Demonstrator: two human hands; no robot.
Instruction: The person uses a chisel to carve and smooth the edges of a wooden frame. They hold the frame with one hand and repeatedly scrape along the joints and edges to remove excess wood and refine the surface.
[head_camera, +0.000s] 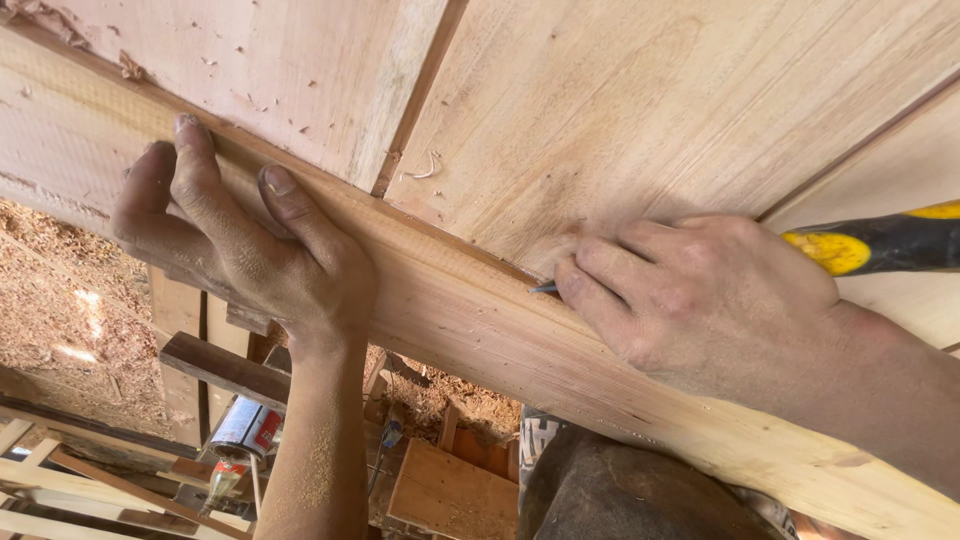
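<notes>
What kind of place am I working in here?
Most likely a carpentry workshop: pale bare wooden boards, a heap of sawdust and shavings on the floor, and stacked timber offcuts below.

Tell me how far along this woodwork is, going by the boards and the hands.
Done: the wide panels already lie side by side, with the long edge strip set against them. In hand: the left hand grips the strip's edge, while the right hand pinches a small dark nail-like piece at the seam. Left: that piece is not yet driven, and the yellow-and-black handled tool lies unused.
</notes>
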